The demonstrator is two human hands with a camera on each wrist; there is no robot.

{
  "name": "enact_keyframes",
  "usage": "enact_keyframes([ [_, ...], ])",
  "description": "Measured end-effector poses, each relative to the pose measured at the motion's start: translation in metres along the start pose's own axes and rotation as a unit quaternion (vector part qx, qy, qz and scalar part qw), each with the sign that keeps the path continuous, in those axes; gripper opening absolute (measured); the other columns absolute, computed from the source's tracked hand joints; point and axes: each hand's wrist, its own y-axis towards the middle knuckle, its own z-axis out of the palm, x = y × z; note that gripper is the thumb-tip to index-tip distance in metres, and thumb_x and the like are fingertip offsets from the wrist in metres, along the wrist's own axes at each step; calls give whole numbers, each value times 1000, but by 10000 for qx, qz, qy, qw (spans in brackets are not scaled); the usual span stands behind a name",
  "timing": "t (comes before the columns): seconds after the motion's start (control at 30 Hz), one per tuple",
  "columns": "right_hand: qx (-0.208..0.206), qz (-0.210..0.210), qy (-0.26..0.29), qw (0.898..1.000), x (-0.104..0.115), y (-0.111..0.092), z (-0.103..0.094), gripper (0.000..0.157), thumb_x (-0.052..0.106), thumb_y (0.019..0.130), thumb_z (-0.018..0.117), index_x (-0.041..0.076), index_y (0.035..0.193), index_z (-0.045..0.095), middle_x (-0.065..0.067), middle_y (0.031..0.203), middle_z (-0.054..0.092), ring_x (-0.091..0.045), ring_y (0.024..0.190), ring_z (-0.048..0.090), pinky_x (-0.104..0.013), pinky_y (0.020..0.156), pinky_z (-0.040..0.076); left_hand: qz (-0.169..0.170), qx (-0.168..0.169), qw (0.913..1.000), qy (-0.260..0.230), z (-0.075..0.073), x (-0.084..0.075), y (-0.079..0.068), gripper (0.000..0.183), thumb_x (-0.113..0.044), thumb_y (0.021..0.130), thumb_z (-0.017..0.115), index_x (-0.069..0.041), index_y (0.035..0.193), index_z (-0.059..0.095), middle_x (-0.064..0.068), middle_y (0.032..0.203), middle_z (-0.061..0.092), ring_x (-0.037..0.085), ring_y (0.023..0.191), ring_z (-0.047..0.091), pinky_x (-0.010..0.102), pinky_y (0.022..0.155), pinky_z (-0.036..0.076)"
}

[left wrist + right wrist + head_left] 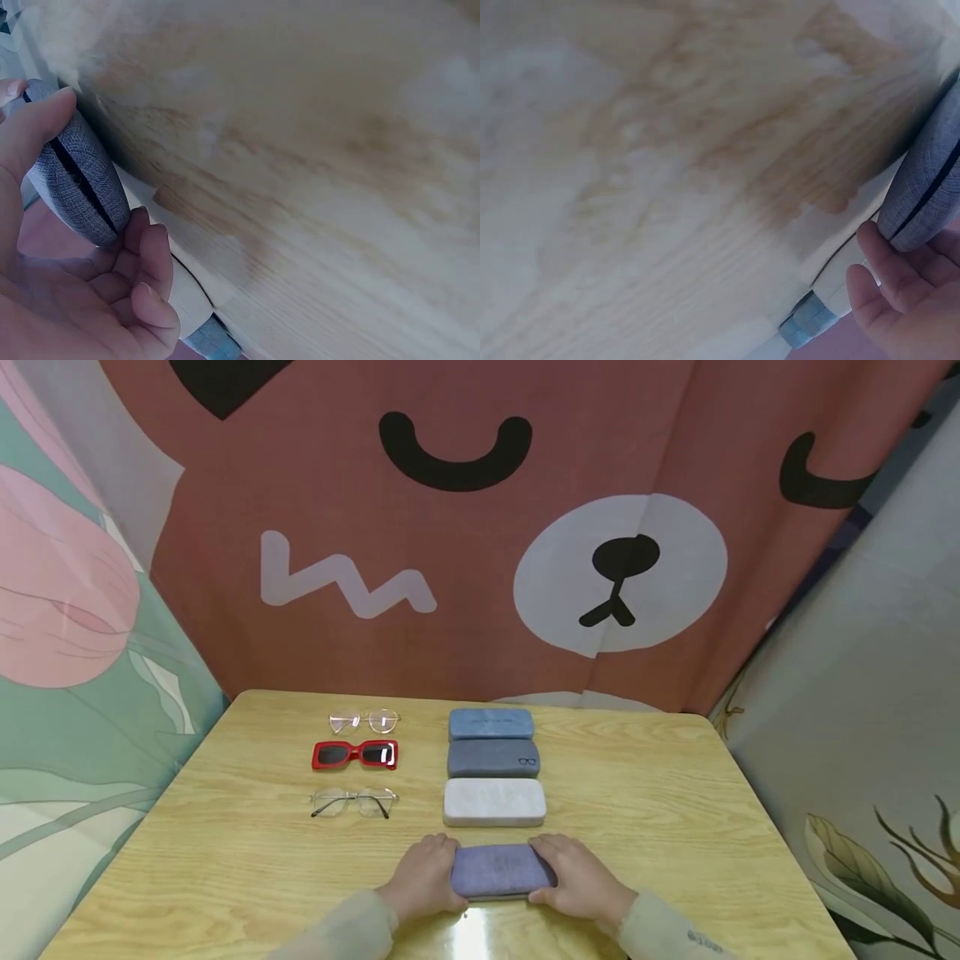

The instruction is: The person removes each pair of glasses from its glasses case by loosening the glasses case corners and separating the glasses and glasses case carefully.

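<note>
A purple glasses case (501,870) is gripped at its two ends near the table's front. My left hand (426,878) holds the left end, thumb at the near side and fingers at the far side. At the right end, my right hand (581,878) grips it in the same way. In the left wrist view the fabric case (79,176) shows a dark seam along its side, with the left thumb (49,124) across it. The right wrist view shows the case (926,187) above the curled fingers of the right hand (915,300).
Behind the purple case lie a white case (494,802), a grey-blue case (492,759) and a blue case (491,723) in a column. To their left are thin-framed glasses (352,802), red sunglasses (355,754) and round glasses (365,722). The wooden table (652,793) meets curtains.
</note>
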Motion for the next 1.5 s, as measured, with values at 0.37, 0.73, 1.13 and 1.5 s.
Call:
enact_keyframes([
  [0.37,-9,122,-70,9999,9,-9,4,69,33,75,81,-11,123,57,-25,119,61,-38,110,59,-53,95,45,187,68,9995,232,0,3,-2,65,-39,51,92,-3,96,61,0,80,54,18,74,53,32,68,48],
  [0.73,293,61,-375,9988,11,-8,3,69,34,82,75,-12,127,53,-26,124,58,-38,115,56,-52,99,42,256,-56,9997,26,3,5,-7,64,-36,53,92,-3,97,60,-1,82,53,17,75,52,32,68,48],
  [1.13,361,-138,-183,9991,3,-4,1,66,35,84,74,-12,126,55,-25,123,60,-39,113,58,-50,97,45,293,-47,9992,-270,6,11,-8,66,-37,55,92,-2,100,59,1,88,57,18,81,55,34,73,50],
  [1.5,1083,-356,85,9934,-8,13,-15,65,41,89,68,-11,126,57,-21,122,63,-32,114,59,-42,97,47,207,-120,9964,-819,6,14,-12,67,-37,55,92,-2,102,59,4,94,60,21,85,57,35,76,50],
])
